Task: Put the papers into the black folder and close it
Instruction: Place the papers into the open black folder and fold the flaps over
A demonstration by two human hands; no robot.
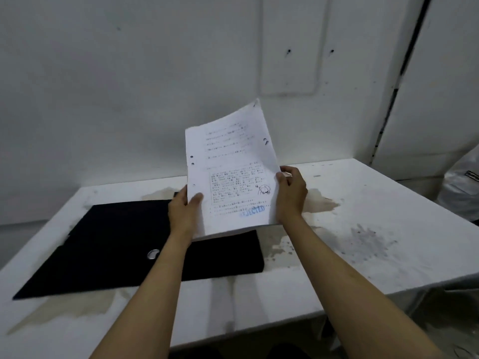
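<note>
A stack of white printed papers [230,167] with punch holes and a blue stamp near the bottom is held tilted upright above the table. My left hand [184,211] grips the stack's lower left edge, thumb on the front. On the opposite side, my right hand [291,194] clasps the lower right edge. Below the papers the black folder [116,244] lies flat on the table, spread wide, a round metal snap [153,254] on its surface. My left forearm crosses over the folder and hides part of it.
The white table [363,229] is stained brown and grey, with its front edge near me and its right edge falling away. A white wall stands close behind it. A crumpled plastic bag [464,187] sits off the table at far right.
</note>
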